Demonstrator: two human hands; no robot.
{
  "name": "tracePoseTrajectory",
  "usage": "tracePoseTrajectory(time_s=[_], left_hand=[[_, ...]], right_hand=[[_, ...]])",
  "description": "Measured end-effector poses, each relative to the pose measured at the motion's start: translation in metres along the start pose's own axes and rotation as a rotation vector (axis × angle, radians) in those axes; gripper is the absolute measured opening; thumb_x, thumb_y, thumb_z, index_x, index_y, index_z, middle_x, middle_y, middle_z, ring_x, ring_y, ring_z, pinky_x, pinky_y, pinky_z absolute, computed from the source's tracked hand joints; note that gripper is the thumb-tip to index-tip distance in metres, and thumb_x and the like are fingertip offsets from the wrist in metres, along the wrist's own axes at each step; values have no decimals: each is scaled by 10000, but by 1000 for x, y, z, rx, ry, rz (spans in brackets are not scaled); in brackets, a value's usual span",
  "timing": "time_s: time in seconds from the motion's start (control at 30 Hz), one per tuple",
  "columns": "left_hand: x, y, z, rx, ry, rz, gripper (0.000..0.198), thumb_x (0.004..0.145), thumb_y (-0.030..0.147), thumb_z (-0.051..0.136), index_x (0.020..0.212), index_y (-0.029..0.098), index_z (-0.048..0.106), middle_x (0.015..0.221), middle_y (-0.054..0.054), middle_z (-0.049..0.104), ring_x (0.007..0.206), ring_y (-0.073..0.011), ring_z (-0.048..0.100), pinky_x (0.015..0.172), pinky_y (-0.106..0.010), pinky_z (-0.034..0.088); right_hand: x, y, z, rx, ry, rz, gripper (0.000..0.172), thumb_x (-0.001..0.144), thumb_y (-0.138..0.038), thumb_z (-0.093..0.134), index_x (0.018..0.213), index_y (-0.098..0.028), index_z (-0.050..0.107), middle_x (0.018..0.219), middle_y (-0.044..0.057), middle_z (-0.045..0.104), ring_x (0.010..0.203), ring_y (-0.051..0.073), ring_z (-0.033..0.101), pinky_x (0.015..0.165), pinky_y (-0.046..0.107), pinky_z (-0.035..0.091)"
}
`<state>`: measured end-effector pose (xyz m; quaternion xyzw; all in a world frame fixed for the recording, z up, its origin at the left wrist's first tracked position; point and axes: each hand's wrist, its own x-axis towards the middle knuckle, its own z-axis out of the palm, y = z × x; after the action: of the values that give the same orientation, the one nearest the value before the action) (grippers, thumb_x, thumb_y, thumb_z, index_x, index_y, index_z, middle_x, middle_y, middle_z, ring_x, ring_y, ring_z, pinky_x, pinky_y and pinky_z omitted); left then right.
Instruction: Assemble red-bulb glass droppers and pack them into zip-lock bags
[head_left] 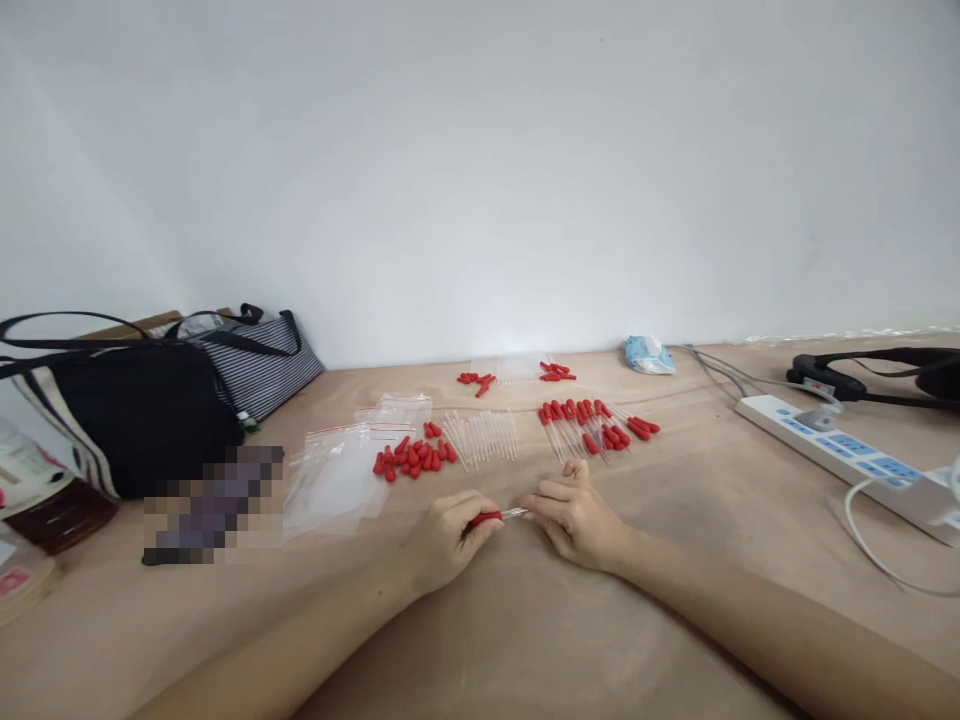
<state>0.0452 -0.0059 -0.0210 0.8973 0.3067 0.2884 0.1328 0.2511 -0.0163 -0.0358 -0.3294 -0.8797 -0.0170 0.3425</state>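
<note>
I have the left hand (454, 535) pinching a red rubber bulb (487, 516) between thumb and fingers at the near middle of the table (525, 640). From it a clear dropper tube (514, 513) runs right, and I see its other end gripped in the fingertips of the right hand (570, 515). The two meet between the hands; I cannot tell how deep the tube sits in the bulb.

Just beyond the left hand I see a heap of loose red bulbs (412, 457), with zip-lock bags (330, 485) to its left and a row of bare tubes (480, 437) to its right. Beyond the right hand lie bulb-topped droppers (592, 425). Farther right I have a white power strip (847, 445), and at the far left a black bag (150, 410).
</note>
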Motion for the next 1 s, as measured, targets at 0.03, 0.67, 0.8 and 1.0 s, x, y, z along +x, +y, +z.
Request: tracePoseTrajectory(time_s=[0.03, 0.67, 0.8, 1.0], left_hand=[[-1, 0, 1, 11, 11, 15, 167, 847, 216, 424, 781, 149, 563, 679, -19, 571, 609, -118, 526, 569, -213, 411], [-4, -11, -9, 62, 24, -145, 355, 791, 229, 515, 1138, 194, 447, 1086, -81, 547, 988, -206, 514, 845, -359, 424], [-3, -10, -11, 31, -70, -131, 208, 811, 206, 471, 1007, 182, 535, 1069, -75, 576, 981, -193, 538, 848, -341, 435], [-1, -11, -8, 45, -93, -138, 253, 813, 225, 472, 1047, 164, 546, 1092, -89, 589, 1037, -201, 523, 892, -364, 419]], right_hand=[[0, -2, 1, -3, 1, 3, 213, 846, -172, 381, 809, -166, 591, 661, 3, 567, 605, 100, 437, 700, 312, 194], [12, 23, -19, -341, -106, 411, 218, 818, -249, 427, 722, -199, 616, 761, 60, 613, 765, 204, 504, 703, 350, 246], [17, 65, -33, -414, -18, 917, 241, 818, -282, 393, 924, -192, 590, 838, 70, 652, 809, 215, 555, 755, 361, 262], [25, 87, -30, -435, -89, 1112, 210, 788, -237, 402, 919, -168, 551, 839, 90, 651, 838, 240, 577, 762, 367, 288]])
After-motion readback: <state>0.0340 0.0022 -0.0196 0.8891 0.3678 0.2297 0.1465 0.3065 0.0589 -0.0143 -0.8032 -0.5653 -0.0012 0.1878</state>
